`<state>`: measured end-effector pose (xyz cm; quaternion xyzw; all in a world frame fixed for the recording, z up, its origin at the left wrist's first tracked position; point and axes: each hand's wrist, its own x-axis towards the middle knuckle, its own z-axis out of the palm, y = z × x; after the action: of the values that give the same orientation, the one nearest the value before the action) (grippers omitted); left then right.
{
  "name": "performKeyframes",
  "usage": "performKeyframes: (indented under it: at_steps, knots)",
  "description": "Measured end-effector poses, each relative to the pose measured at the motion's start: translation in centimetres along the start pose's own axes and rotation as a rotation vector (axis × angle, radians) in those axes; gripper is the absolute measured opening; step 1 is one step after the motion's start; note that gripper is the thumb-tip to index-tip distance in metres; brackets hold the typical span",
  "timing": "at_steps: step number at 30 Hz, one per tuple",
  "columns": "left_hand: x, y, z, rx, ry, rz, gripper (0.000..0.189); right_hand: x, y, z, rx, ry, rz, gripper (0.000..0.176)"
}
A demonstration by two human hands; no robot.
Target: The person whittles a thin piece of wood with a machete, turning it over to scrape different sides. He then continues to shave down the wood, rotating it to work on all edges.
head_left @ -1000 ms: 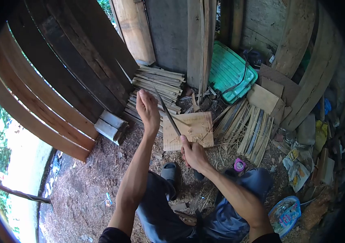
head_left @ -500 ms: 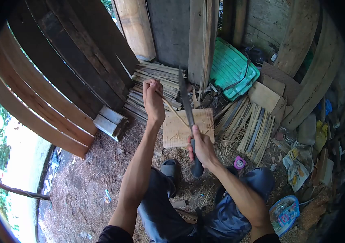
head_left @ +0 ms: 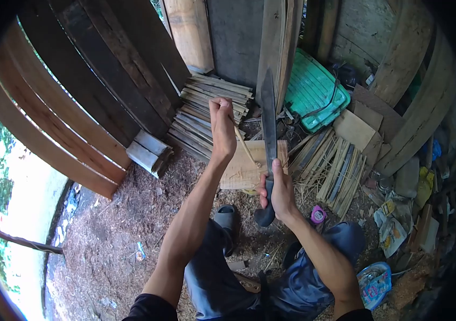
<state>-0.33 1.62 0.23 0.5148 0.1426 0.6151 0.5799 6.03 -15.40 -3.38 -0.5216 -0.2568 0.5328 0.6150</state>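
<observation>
My left hand is closed round the upper end of a thin bamboo strip, which slants down to the right over a pale wooden board. In my right hand is the dark handle of a long machete, its blade pointing up and away from me. The blade stands just right of the strip's lower end, and a gap shows between them. Light shavings lie on the board.
Split strips are stacked behind the board, with more bundled strips at its right. A green plastic lid leans farther back. A pink tape measure and a blue-rimmed container lie on the right-hand ground.
The machete has swung more upright and moved right, away from the strip. My left hand, still gripping the strip, appears farther right; the whole view has shifted slightly too.
</observation>
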Motion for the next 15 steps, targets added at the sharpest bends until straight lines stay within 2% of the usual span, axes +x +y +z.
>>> performKeyframes:
  at_steps: [2, 3, 8, 10, 12, 14, 15]
  knots:
    - [0.1, -0.3, -0.1, -0.006, -0.003, 0.004, 0.011, 0.0, 0.5, -0.1, -0.103, -0.025, 0.134, 0.060]
    - [0.1, -0.6, -0.3, -0.010, 0.021, 0.001, 0.011, -0.1, -0.2, -0.2, -0.149, -0.093, 0.319, 0.060]
    - [0.4, -1.1, -1.1, -0.035, 0.031, 0.001, 0.012, 0.4, -0.8, -0.2, -0.076, -0.071, 0.272, 0.060]
    - [-0.1, -0.5, -0.3, -0.012, 0.023, -0.003, 0.012, 0.2, -0.7, 0.4, 0.097, -0.016, 0.092, 0.061]
    - [-0.3, -0.5, 0.0, 0.010, 0.005, 0.002, 0.012, 0.9, 0.1, 0.4, 0.155, -0.023, 0.076, 0.061]
    - [-0.5, -1.4, 0.4, 0.077, -0.040, -0.005, 0.012, 1.6, 0.1, 0.3, 0.037, -0.095, 0.320, 0.063]
    - [-0.6, -0.8, 0.7, 0.015, 0.055, -0.052, 0.012, 1.8, 0.0, 0.2, 0.044, -0.089, 0.327, 0.063]
